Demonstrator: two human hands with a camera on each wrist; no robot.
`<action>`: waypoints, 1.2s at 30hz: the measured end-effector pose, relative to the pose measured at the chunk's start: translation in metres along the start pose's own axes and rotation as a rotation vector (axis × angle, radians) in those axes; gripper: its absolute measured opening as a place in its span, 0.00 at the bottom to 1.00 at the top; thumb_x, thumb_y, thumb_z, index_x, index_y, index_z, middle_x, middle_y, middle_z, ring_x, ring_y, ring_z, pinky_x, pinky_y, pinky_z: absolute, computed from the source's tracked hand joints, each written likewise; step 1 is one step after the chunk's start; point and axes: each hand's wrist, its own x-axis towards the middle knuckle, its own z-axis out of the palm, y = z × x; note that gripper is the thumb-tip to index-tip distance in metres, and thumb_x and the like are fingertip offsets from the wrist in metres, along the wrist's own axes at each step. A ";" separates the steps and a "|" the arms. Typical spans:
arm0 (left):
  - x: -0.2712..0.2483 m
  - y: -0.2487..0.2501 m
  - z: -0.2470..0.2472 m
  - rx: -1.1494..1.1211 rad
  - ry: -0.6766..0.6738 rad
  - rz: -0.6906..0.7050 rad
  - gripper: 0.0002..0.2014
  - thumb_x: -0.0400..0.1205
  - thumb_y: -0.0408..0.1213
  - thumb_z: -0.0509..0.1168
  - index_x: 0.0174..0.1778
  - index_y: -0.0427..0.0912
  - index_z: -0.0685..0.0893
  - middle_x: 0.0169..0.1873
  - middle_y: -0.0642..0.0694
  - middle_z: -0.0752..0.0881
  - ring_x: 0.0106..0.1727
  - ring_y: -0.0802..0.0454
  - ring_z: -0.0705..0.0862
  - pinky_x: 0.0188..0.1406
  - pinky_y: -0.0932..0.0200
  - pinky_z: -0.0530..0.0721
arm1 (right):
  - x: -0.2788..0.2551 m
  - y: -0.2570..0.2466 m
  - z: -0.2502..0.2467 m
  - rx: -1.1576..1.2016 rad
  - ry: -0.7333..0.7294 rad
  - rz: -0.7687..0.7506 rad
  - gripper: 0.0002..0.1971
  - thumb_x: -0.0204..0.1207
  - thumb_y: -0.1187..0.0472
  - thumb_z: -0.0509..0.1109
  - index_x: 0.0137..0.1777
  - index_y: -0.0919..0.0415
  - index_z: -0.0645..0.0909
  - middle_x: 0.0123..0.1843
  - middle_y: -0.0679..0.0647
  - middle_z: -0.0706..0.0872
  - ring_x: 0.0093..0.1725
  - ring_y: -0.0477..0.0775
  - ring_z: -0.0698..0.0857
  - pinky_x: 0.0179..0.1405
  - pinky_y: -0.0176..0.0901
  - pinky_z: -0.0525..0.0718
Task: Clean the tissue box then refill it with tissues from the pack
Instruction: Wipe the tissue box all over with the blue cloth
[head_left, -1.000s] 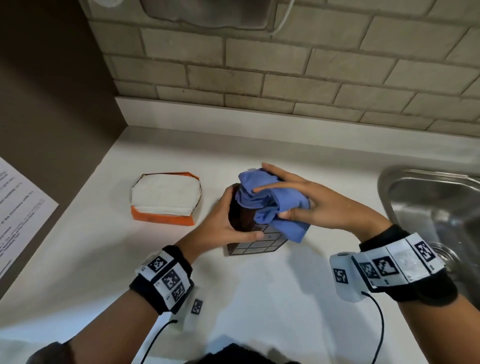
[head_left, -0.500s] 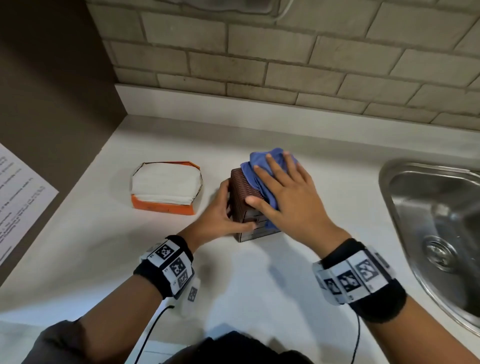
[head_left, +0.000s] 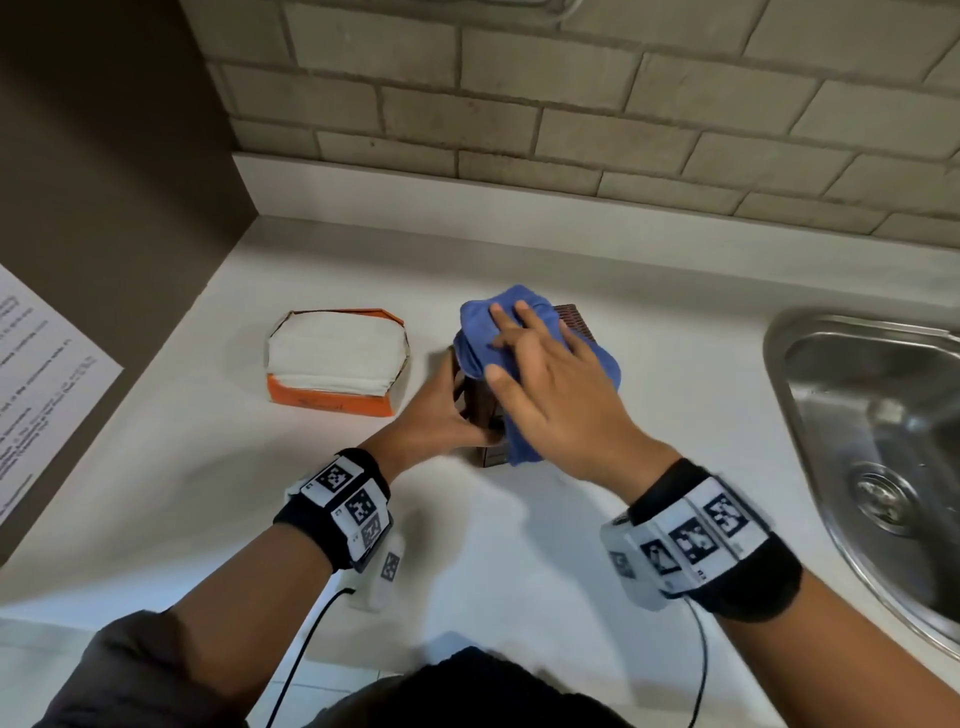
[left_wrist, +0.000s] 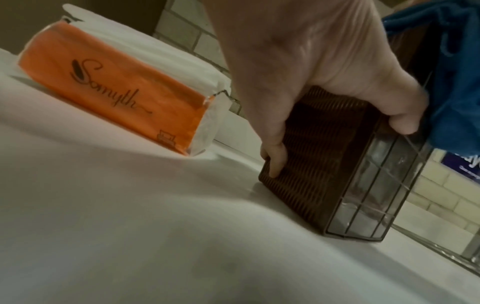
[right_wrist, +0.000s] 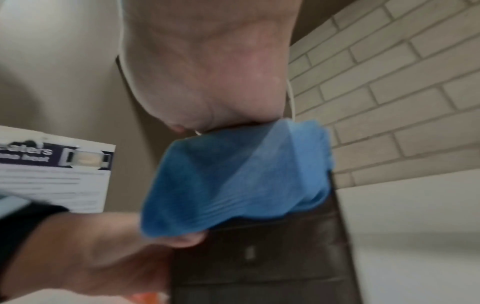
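Left hand (head_left: 441, 410) grips tissue box (left_wrist: 311, 164) (cloth (head_left: 498, 332) atop).

The desk (head_left: 519, 571) carries 1 tissue box (left_wrist: 324, 164), 1 tissue pack (head_left: 332, 364) and 1 blue cloth (head_left: 483, 332). 2 hands are in view, with 1 sink (head_left: 872, 415) alongside.

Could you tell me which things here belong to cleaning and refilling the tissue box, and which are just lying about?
Part of the job:
- tissue box, gripped by the left hand
- blue cloth, pressed onto it by the right hand
- orange tissue pack, on the counter, apart from the box

Just lying about:
- sink
- printed sheet
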 end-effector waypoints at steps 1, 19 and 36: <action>0.000 0.001 0.000 -0.002 0.007 0.000 0.49 0.62 0.36 0.83 0.77 0.59 0.65 0.74 0.47 0.78 0.75 0.51 0.80 0.73 0.49 0.81 | -0.001 0.012 -0.006 -0.012 -0.013 -0.031 0.24 0.84 0.45 0.46 0.73 0.54 0.69 0.84 0.47 0.61 0.85 0.47 0.51 0.81 0.53 0.57; 0.000 0.006 0.000 -0.037 0.008 -0.036 0.48 0.65 0.28 0.83 0.76 0.54 0.65 0.71 0.51 0.79 0.74 0.56 0.80 0.63 0.59 0.86 | -0.013 0.063 0.005 -0.006 0.145 -0.063 0.31 0.79 0.39 0.55 0.79 0.53 0.68 0.82 0.50 0.68 0.85 0.51 0.55 0.83 0.40 0.54; -0.021 0.019 0.011 -0.151 0.110 -0.005 0.50 0.59 0.28 0.83 0.74 0.58 0.66 0.72 0.44 0.80 0.72 0.48 0.83 0.62 0.52 0.88 | -0.022 0.036 -0.007 0.752 0.324 0.160 0.22 0.86 0.49 0.54 0.78 0.49 0.69 0.80 0.43 0.70 0.80 0.40 0.66 0.79 0.40 0.65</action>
